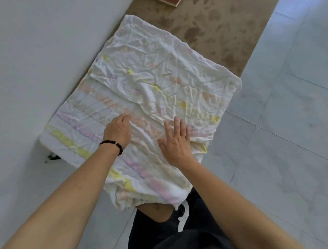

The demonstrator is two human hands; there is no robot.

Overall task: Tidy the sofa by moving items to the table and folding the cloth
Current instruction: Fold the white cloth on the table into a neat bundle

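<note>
A crumpled white cloth [150, 85], faintly striped pink and yellow, is spread over the near end of the bench [213, 26], pressed by the released right grip [175, 140]; whether the left grip [118, 130] grasps it cannot be told.

Pale grey floor tiles [284, 124] with thin dark joints are stretching away on the right. A corner of a red-brown board [171, 2] is poking in at the top edge. A black beaded bracelet [113, 144] is circling one wrist, and dark trousers [177, 234] are filling the bottom.
</note>
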